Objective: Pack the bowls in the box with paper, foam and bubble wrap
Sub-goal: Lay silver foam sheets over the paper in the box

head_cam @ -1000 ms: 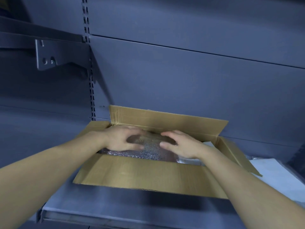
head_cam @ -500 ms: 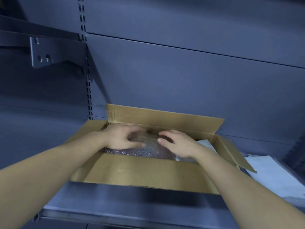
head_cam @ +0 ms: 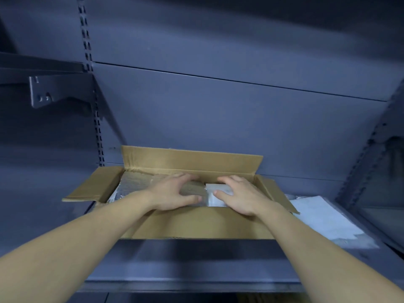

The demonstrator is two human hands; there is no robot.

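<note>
Box (head_cam: 196,224) flaps open, left hand (head_cam: 172,194), right hand (head_cam: 239,196) inside — gripping wrapped bundle (head_cam: 193,189)

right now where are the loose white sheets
In the head view the white sheets lie on the shelf, just right of the open cardboard box.

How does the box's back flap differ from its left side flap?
The back flap stands upright; the left side flap is folded outward, lying nearly level. The back flap runs along the long side of the box, so it is longer than the left side flap. Both are plain brown cardboard.
</note>
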